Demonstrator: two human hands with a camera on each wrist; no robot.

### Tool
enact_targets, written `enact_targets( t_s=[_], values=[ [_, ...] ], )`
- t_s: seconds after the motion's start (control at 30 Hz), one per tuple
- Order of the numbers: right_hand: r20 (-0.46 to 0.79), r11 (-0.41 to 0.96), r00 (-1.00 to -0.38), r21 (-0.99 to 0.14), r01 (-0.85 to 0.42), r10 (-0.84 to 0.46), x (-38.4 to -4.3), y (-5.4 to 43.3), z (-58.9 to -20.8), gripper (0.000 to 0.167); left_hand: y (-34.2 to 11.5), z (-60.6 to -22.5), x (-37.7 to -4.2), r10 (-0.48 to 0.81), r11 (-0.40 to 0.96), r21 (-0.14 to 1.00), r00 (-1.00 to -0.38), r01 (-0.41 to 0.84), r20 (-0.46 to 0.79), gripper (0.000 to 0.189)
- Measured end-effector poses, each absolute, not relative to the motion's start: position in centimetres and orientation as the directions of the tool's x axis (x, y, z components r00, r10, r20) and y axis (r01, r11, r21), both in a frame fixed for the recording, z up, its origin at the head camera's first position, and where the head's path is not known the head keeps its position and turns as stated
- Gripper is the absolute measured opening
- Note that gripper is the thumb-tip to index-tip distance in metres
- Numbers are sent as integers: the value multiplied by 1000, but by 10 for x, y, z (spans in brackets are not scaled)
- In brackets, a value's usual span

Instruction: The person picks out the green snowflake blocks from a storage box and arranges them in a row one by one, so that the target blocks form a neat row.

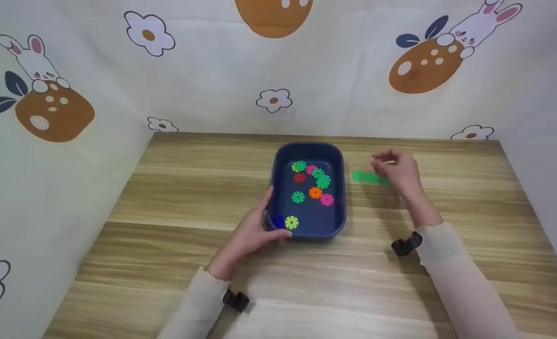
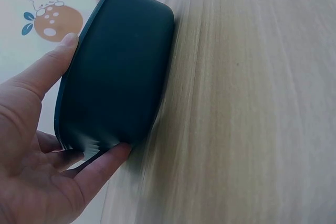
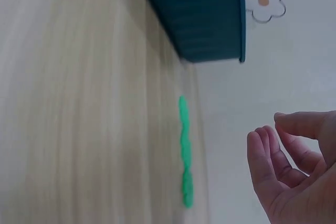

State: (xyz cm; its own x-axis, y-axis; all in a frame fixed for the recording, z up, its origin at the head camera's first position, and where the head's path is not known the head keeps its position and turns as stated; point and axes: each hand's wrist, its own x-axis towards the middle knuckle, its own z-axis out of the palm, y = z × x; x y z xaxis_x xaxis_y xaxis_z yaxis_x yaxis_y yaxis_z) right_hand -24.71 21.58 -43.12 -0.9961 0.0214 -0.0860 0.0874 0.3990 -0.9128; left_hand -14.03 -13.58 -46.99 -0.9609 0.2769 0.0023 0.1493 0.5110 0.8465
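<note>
A dark blue plastic tub stands on the table with several small notched plastic discs spread inside, among them an orange disc, a red disc and a yellow-green disc. My left hand grips the tub's near left corner, thumb at the rim and fingers along the outer wall. To the right of the tub lies a row of joined green discs, seen as a thin strip in the right wrist view. Above its right end hovers my right hand, fingers loosely bent around nothing.
The tub and the green row rest on a wood-grain tabletop. A pale cloth printed with rabbits and flowers rises at the table's back and sides. Each wrist carries a small black camera mount, such as the right mount.
</note>
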Motion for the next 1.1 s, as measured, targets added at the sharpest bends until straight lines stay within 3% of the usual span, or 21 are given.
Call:
enact_targets(
  t_s=[0.3, 0.7, 0.9, 1.1],
  values=[
    [33, 356, -999, -934, -36, -15, -243, 184, -424, 21, -136, -470, -142, 294, 504, 846, -956, 174, 21, 114],
    [-44, 257, -981, -966, -6, -189, -227, 133, -414, 28, -135, -467, -143, 288, 509, 849, -958, 140, -15, 114],
    [-26, 300, -968, -953, -52, -251, -222, 103, -424, 22, -136, -470, -141, 292, 505, 851, -956, 144, -11, 113],
    [-88, 389, -943, -920, -47, -321, -223, 81, -444, 28, -137, -470, -140, 303, 506, 844, -953, 178, 20, 111]
  ],
)
